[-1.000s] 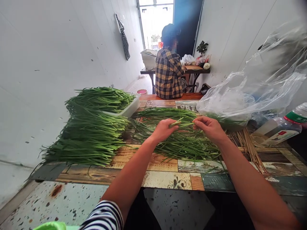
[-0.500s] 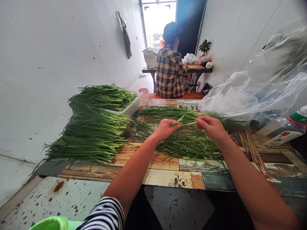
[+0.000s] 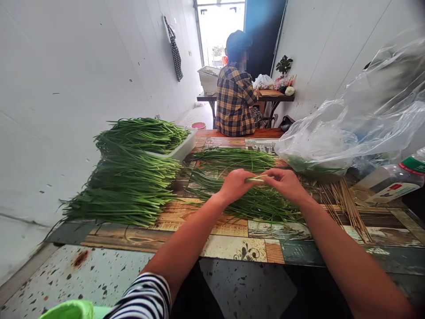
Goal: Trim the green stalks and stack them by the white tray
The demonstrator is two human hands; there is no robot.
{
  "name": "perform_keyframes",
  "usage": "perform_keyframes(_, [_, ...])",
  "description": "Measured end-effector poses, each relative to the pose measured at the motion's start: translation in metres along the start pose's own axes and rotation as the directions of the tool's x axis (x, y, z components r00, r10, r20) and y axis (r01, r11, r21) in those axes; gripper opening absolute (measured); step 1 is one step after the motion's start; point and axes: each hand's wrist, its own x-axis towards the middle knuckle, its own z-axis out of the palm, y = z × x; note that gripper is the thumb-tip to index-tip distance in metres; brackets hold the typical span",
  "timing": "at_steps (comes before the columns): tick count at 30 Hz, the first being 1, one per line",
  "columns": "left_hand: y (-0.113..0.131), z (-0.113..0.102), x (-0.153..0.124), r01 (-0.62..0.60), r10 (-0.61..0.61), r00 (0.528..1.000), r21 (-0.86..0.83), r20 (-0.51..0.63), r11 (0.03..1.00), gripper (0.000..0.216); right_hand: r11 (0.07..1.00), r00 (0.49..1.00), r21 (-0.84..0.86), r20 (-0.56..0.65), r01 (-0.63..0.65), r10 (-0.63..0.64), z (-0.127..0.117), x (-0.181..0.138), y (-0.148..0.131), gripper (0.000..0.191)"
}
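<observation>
A few garlic chive stalks (image 3: 256,179) stretch between my two hands, pale ends toward the right. My left hand (image 3: 236,184) is closed round them. At their tips my right hand (image 3: 281,180) pinches with thumb and forefinger, its fingertips almost meeting the left ones. Loose chives (image 3: 265,204) lie spread on the table beneath both hands. Behind them is another row of chives (image 3: 235,157). To the left rises a big stack of chives (image 3: 133,186), stalk ends facing right, beside a white tub (image 3: 186,148) heaped with more.
Clear plastic bags (image 3: 325,133) bulge at the right, near a bottle (image 3: 392,184) with a green-and-red band and thin bamboo sticks (image 3: 350,206). Beyond the patterned table (image 3: 202,218), a person in a plaid shirt (image 3: 235,102) sits at another table (image 3: 282,98). A green container (image 3: 71,310) is at lower left.
Both hands have come closer together and slightly lower. My left hand has shifted right and my right hand a little left, the chives still between them.
</observation>
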Motion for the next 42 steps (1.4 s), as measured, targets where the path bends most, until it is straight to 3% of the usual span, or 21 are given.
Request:
perform_keyframes(6, [0.001,0.004,-0.001,0.02,-0.018,0.999,0.035,-0.037,0.999,0.022,0.992,0.99,-0.114,-0.141,-0.05,0.033,0.005,0.004,0.008,0.029])
perform_keyframes(11, [0.005,-0.003,-0.003,0.062,-0.064,0.998,0.071,0.028,0.996,0.02,0.911,0.963,-0.399,-0.269,-0.103,-0.009,-0.013,0.013,0.033,0.025])
perform_keyframes(13, [0.005,-0.005,-0.002,0.127,-0.128,0.992,0.079,0.003,0.989,0.023,0.888,0.98,-0.45,-0.2,-0.097,0.005,-0.024,0.014,0.035,0.022])
perform_keyframes(15, [0.004,-0.005,-0.002,0.191,-0.19,0.981,0.067,-0.025,0.979,0.027,0.897,1.0,-0.442,-0.008,-0.028,0.028,-0.03,0.013,0.03,0.018])
perform_keyframes(17, [0.003,-0.004,-0.001,0.213,-0.212,0.977,0.046,-0.023,0.976,0.026,0.918,0.996,-0.397,0.09,0.023,0.014,-0.029,0.011,0.02,0.02])
perform_keyframes(20, [0.003,-0.001,-0.002,0.193,-0.193,0.981,0.032,-0.012,0.981,0.021,0.949,0.999,-0.313,-0.012,0.041,-0.047,-0.014,0.007,0.01,0.035])
perform_keyframes(22, [0.004,0.0,-0.002,0.186,-0.186,0.983,0.043,-0.013,0.982,0.019,0.951,0.989,-0.288,-0.064,0.109,-0.133,-0.003,0.006,0.01,0.036])
perform_keyframes(27, [0.005,0.0,-0.002,0.188,-0.189,0.982,0.046,0.008,0.981,0.023,0.824,0.892,-0.412,-0.057,0.388,-0.448,0.006,0.005,0.026,0.024])
perform_keyframes(30, [0.005,-0.003,-0.001,0.213,-0.212,0.977,-0.006,0.029,0.977,0.023,0.822,0.879,-0.477,-0.184,0.31,-0.439,-0.003,0.01,0.037,0.023])
perform_keyframes(33, [0.003,-0.006,-0.001,0.288,-0.286,0.958,-0.094,0.033,0.953,0.024,0.886,0.885,-0.445,-0.349,0.134,-0.309,-0.012,0.014,0.039,0.031])
perform_keyframes(35, [0.001,-0.006,0.0,0.335,-0.334,0.942,-0.158,0.034,0.929,0.024,0.923,0.895,-0.374,-0.38,0.084,-0.235,-0.012,0.014,0.033,0.036])
perform_keyframes(38, [-0.001,-0.002,0.0,0.329,-0.333,0.943,-0.157,-0.001,0.931,0.022,0.929,0.898,-0.325,-0.333,0.176,-0.287,-0.003,0.011,0.021,0.03])
perform_keyframes(42, [0.0,0.003,-0.001,0.262,-0.263,0.964,-0.013,-0.037,0.965,0.022,0.783,0.85,-0.489,-0.143,0.384,-0.506,0.01,0.006,0.016,0.02])
